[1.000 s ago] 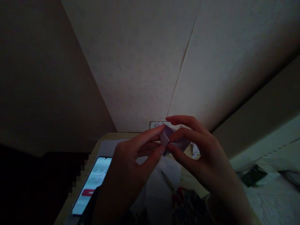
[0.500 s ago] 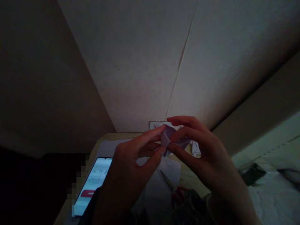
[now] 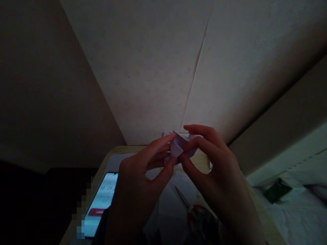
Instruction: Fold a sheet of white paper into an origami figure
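Note:
Between my two hands is a small piece of folded paper (image 3: pixel 176 147), pale lilac-white in the dim light, with creased flaps standing up. My left hand (image 3: pixel 145 173) pinches its left side, thumb below and fingers above and behind. On the right side, my right hand (image 3: pixel 214 160) grips a fold between thumb and a bent finger, while another finger is raised clear of the paper. Below the hands, scissors (image 3: pixel 187 204) with red handles lie on white paper (image 3: pixel 171 207), blades pointing up and left.
A lit phone (image 3: pixel 102 200) showing a timer lies left of my left hand on the wooden table (image 3: pixel 116 150). A pale wall (image 3: pixel 153 85) rises right behind the table. Off to the right are white bedding-like cloth (image 3: pixel 304 217) and a dark green item (image 3: pixel 278 190).
The folded paper and both hands have shifted slightly left. A flap on the paper now stands out more, and my right fingertips have moved lower along the fold.

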{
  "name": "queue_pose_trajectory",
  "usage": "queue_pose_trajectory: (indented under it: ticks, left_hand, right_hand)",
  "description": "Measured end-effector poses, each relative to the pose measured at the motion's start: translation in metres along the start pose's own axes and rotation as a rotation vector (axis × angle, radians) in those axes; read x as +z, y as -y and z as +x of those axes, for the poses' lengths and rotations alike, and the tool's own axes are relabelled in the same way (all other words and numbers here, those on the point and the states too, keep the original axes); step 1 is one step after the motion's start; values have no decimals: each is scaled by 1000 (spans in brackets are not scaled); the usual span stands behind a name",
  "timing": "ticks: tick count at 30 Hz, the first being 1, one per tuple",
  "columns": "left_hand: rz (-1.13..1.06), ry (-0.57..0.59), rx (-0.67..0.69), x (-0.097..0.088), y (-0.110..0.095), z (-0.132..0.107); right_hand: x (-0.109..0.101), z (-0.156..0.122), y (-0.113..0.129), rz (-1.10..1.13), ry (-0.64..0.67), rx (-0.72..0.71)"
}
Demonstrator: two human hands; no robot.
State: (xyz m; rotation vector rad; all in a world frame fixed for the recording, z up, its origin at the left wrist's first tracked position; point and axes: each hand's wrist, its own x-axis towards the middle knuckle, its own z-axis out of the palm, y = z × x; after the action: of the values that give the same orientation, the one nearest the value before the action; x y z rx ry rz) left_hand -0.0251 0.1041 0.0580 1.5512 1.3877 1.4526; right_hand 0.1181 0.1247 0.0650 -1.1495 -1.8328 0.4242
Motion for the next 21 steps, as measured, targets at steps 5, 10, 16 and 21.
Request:
queue_pose_trajectory:
  ticks: [5,10,16,21]
  left_hand:
    - [27,8,14,-1,3,0]
    - [46,-50,86,0,8,0]
    - [-23,-59,52,-1,11,-2]
    - [-42,-78,-14,0,10,-1]
  right_hand:
    - [3,-1,-2,-94,-37,-12]
    - [6,0,-4,-162,-99,-48]
    - [4,0,-7,-88,-31,-29]
    - [1,2,-9,-25,27,-11]
